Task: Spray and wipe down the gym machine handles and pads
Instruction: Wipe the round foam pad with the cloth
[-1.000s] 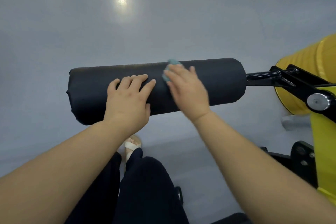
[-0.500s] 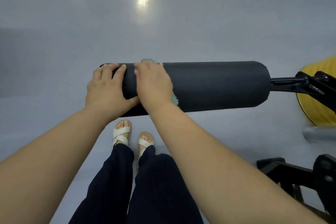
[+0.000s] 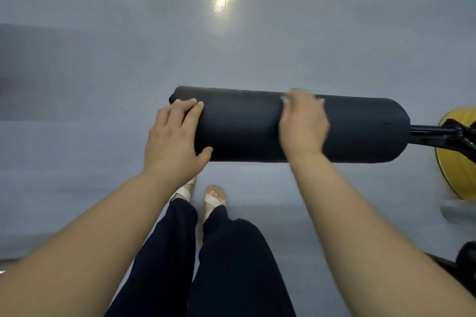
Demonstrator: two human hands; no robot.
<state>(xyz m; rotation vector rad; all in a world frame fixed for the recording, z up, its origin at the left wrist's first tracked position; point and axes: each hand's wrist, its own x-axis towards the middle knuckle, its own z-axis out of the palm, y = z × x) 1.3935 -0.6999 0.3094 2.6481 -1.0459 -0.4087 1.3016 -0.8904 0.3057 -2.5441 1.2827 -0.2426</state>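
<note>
Right hand (image 3: pixel 302 123) has swept the cloth (image 3: pixel 298 90) from the roller pad (image 3: pixel 244 126)'s free end toward its bracket end.
Left hand (image 3: pixel 172 141) grips the free end, fingers over the top, thumb in front, steadying the pad on its black bracket arm (image 3: pixel 435 134). Right hand presses the teal cloth on the pad's top; it is blurred, so pinched or flat I cannot tell. This pad looks mid-wipe; handles and other pads, unseen, probably remain.
</note>
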